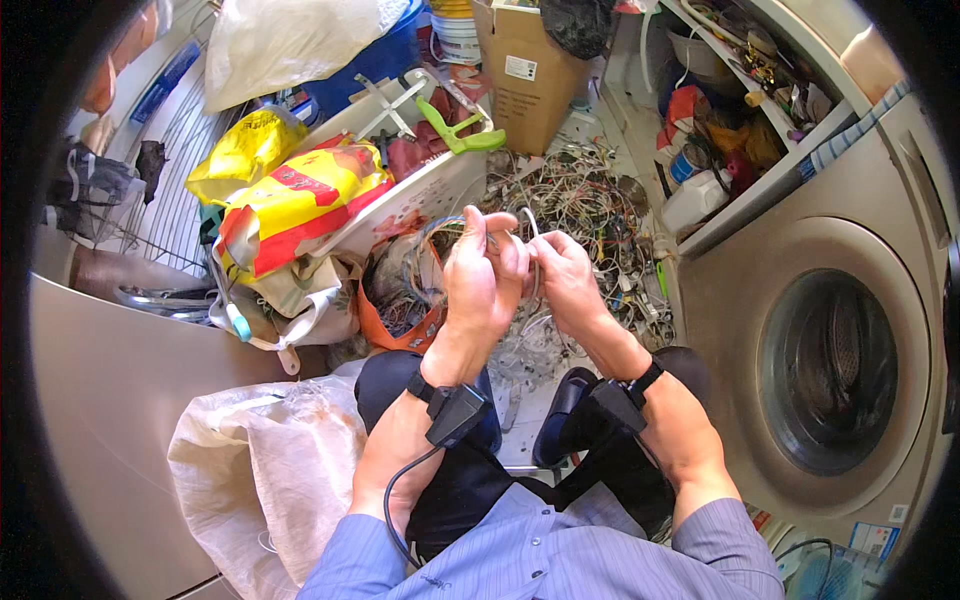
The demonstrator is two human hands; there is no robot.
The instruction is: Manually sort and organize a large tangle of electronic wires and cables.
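Observation:
Raised at the middle of the head view, my left hand (486,274) has its fingers curled around a bundle of thin wires, whose loop hangs to the left. Close beside it, my right hand (562,274) pinches a white cable (531,222) between thumb and fingers. The cable's lower part runs down between the two hands. Beyond them, a large heap of mixed cables and wires (585,202) covers the floor. An orange bag (401,337) with wires inside stands left of my left hand. What lies inside my left palm is hidden.
A front-loading washing machine (832,367) is at the right, below a cluttered shelf (772,180). A cardboard box (529,82) stands at the far side. At the left are a white bin (420,202), yellow and red bags (307,199) and a pale woven sack (292,465).

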